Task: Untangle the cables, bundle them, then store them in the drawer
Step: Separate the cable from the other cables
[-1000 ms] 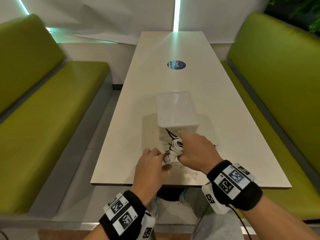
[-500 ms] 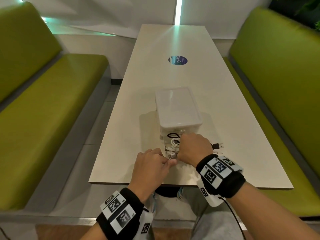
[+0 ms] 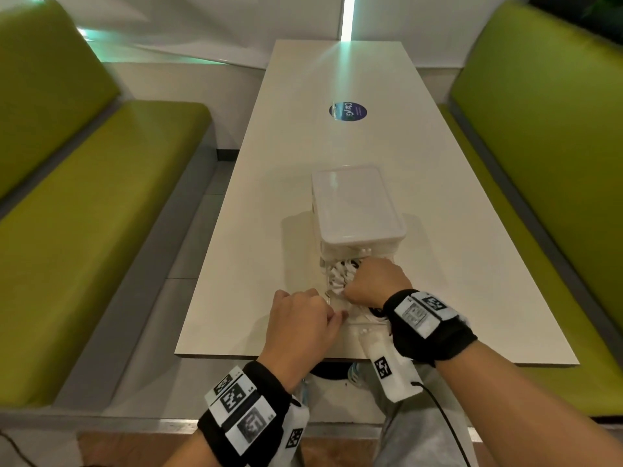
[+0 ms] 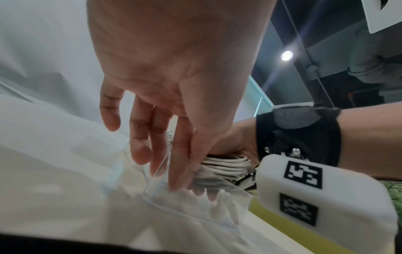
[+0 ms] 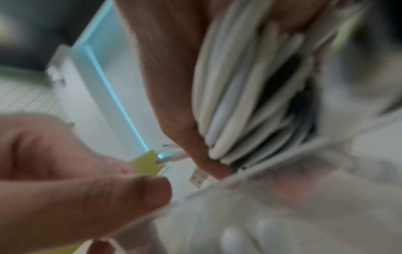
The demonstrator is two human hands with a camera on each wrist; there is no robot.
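Observation:
A white plastic drawer box (image 3: pixel 357 203) stands on the table, its clear drawer (image 3: pixel 324 274) pulled out toward me. My right hand (image 3: pixel 357 284) grips a coiled bundle of white cables (image 3: pixel 340 276) with a black cable in it, down inside the drawer. In the right wrist view the fingers (image 5: pixel 174 86) wrap the bundle (image 5: pixel 239 96), and a USB plug (image 5: pixel 197 178) sticks out below. My left hand (image 3: pixel 332 310) pinches the drawer's front left corner. In the left wrist view its fingers (image 4: pixel 141 147) reach down over the clear wall (image 4: pixel 195 211) beside the bundle (image 4: pixel 226 165).
The long white table (image 3: pixel 337 79) carries a round blue sticker (image 3: pixel 348 111) beyond the box. Green benches (image 3: pixel 101 197) run along both sides. The table's near edge lies just under my wrists.
My right hand has pushed the cable bundle lower and deeper into the open drawer. My left hand has moved from the loose cable ends to the drawer's front corner.

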